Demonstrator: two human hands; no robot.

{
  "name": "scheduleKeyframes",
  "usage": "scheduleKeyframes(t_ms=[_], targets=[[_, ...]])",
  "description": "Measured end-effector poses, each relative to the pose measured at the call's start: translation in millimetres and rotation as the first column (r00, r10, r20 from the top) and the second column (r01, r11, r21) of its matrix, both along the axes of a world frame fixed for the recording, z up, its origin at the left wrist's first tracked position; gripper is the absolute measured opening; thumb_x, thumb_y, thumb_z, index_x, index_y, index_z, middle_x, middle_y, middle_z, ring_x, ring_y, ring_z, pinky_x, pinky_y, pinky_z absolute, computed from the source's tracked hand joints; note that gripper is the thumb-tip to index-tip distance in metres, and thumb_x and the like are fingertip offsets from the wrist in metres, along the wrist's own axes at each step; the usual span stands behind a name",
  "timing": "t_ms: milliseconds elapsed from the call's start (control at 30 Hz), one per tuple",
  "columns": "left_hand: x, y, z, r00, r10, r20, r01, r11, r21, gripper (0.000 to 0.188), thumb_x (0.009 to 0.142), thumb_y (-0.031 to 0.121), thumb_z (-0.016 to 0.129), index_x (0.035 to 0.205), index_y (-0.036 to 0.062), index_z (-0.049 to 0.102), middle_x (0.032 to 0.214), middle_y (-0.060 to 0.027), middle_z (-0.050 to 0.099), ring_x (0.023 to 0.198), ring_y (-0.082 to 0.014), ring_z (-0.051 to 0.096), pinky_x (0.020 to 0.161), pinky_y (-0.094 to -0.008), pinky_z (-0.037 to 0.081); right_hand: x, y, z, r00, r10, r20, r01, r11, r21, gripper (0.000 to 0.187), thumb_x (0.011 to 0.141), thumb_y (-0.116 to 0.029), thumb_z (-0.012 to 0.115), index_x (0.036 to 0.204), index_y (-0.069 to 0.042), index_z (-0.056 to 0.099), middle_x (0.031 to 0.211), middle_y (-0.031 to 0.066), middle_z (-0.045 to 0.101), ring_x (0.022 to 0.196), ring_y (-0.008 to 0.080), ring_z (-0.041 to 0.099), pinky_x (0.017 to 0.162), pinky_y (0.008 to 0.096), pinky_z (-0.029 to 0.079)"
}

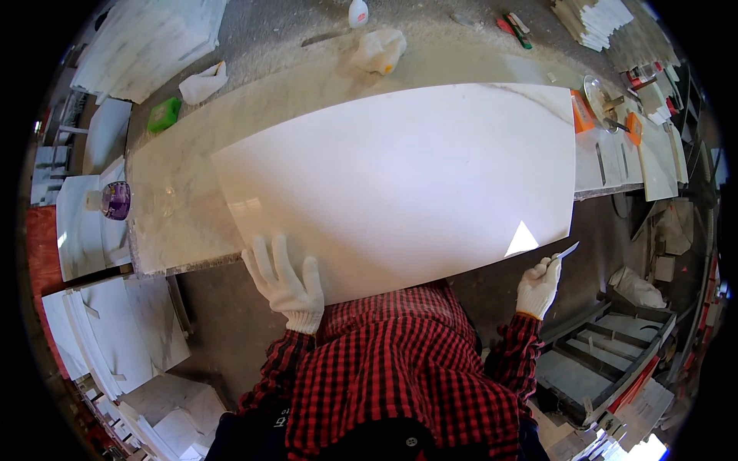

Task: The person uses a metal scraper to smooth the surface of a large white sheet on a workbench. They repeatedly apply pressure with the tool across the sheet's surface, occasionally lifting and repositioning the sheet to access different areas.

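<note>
A large white stone slab [400, 177] with a glossy face lies on the marble-topped bench [173, 184], its near edge reaching over the front toward my body. My left hand [286, 283], in a white knit glove, rests with fingers spread at the slab's near left corner. Off the near right corner, my gloved right hand [540, 284] is closed around a thin blade [566, 251], which points up and to the right. The blade's handle is mostly hidden by my fingers. A bright triangle of light falls on the slab near that corner.
Behind the slab lie a crumpled white cloth [380, 51], a white bottle [358, 14] and a green box [164, 115]. Orange boxes [582, 112] and a round dish [598, 92] sit to the right. A purple bottle [116, 200] stands left. Stacked slabs [154, 46] surround the bench.
</note>
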State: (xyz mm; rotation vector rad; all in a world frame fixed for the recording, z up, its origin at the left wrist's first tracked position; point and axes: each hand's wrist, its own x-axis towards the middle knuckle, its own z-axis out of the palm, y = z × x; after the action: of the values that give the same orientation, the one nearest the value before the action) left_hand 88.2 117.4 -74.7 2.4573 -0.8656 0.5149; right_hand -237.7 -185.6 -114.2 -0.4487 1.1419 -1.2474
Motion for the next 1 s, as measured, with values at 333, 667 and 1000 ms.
scheduleKeyframes(t_ms=[333,667,1000], targets=[[-2,0,-6,0.999,0.031,0.011,-0.031,0.999,-0.015,0.056,0.09,0.019,0.067,0.142,-0.0005,0.057,0.155,-0.023,0.046,0.143,-0.0499,0.04,0.121,-0.0629,0.031,1,-10,7,0.996,0.07,-0.061,-0.072,0.997,-0.038,0.02,0.109,-0.024,0.059,0.124,-0.011,0.06,0.096,-0.0014,0.059,0.075,0.0056,0.051,0.065,0.0223,0.044],[-1,-4,-4,0.999,0.033,0.002,-0.033,0.999,-0.01,0.055,0.089,0.019,0.069,0.14,0.0014,0.058,0.153,-0.0233,0.047,0.143,-0.0501,0.04,0.12,-0.0634,0.031,9,-60,56,0.83,0.152,-0.536,-0.272,0.95,-0.152,0.038,0.107,-0.024,0.061,0.136,0.0,0.061,0.114,0.0045,0.066,0.096,0.0119,0.063,0.082,0.0273,0.051],[-5,-4,0,1.0,0.025,-0.005,-0.025,1.0,0.018,0.055,0.092,0.018,0.066,0.143,-0.0008,0.056,0.156,-0.0222,0.045,0.145,-0.0516,0.036,0.121,-0.0626,0.03,8,-129,63,0.877,0.414,-0.244,-0.465,0.858,-0.215,0.025,0.107,-0.015,0.06,0.125,0.001,0.063,0.118,0.0095,0.067,0.102,0.0172,0.065,0.088,0.0319,0.054]])
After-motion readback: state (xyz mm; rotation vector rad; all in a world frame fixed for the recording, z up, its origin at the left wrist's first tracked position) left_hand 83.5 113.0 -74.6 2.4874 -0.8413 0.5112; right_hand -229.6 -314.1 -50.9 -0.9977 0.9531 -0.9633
